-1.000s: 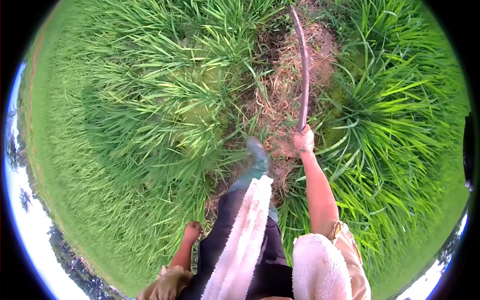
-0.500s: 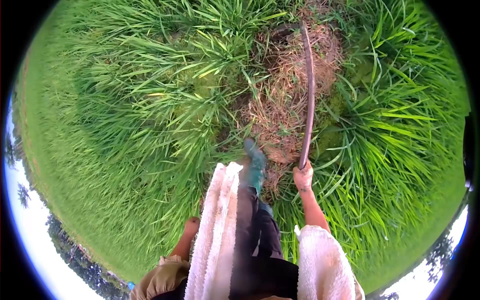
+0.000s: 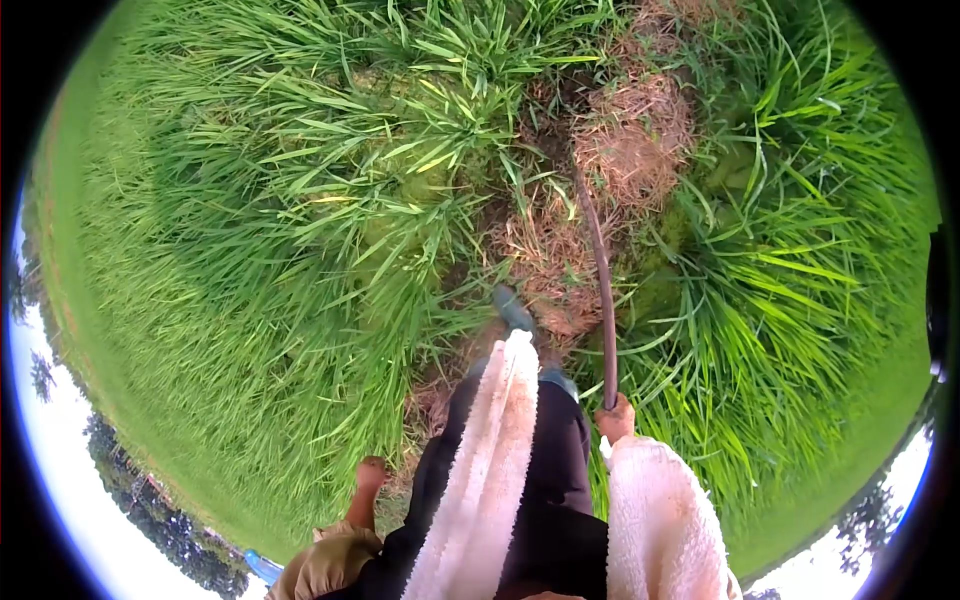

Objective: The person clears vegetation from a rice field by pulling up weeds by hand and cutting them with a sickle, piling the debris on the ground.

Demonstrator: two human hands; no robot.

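Over dry straw (image 3: pixel 637 145), one stick (image 3: pixel 604 275)

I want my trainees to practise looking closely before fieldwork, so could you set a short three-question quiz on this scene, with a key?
1. Multiple choice: what does the right grip hold?
a) a rope
b) a curved stick
c) a bucket

2. True or false: the white cloth hangs down in front of the dark trousers.

3. Short answer: where does the dry brown straw lie in relation to the green plants?

Key:
1. b
2. True
3. Between them: the plants stand on both sides of the straw-covered strip.
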